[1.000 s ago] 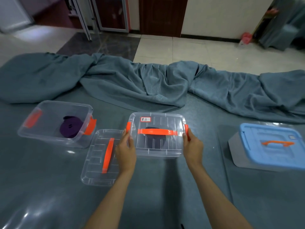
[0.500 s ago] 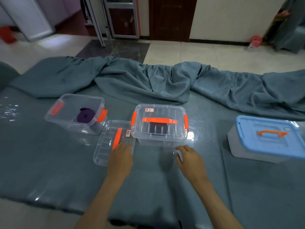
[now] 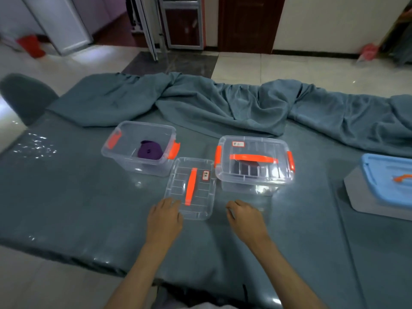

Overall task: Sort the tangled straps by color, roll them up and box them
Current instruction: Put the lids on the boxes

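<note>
Both hands are off the closed box (image 3: 254,162) at 1 o'clock. Left hand (image 3: 163,219) now touches the loose lid (image 3: 191,188), right hand (image 3: 245,219) loosely curled, empty. Purple roll (image 3: 149,150) sits in the open box (image 3: 139,148) at 11 o'clock; lidding it looks next.

The blue box (image 3: 388,184) is running off the right edge, so only part is showing. A dark roll (image 3: 246,167) is sitting inside the shut clear box (image 3: 254,166), blurred by the lid. The words on the small labels (image 3: 238,144) are too tiny to read.
</note>
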